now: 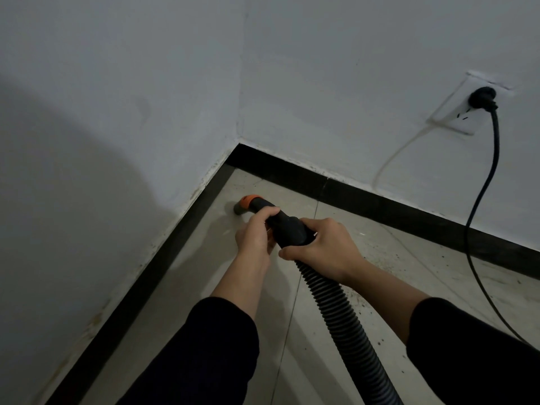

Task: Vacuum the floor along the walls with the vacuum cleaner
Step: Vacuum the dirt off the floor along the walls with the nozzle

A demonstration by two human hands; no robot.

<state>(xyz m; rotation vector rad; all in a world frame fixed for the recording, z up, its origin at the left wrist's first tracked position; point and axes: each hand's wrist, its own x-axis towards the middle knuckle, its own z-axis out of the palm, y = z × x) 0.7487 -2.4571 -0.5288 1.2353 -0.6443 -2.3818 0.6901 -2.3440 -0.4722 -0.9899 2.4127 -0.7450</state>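
Observation:
A black vacuum handle (287,229) with an orange collar (249,199) points down at the tiled floor (222,287) close to the black skirting (163,258) of the left wall. Its grey nozzle tip (239,210) sits near the floor; contact is unclear. My left hand (255,232) grips the front of the handle. My right hand (323,247) grips its rear end, where the ribbed black hose (342,317) begins. The hose runs back toward me between my dark sleeves.
Two white walls meet in a corner (238,141) just beyond the nozzle. A black power cable (482,200) hangs from a plug (482,97) in a white wall socket (461,112) at right, beside a thin white cord (403,147). Dark specks lie on the tiles at right.

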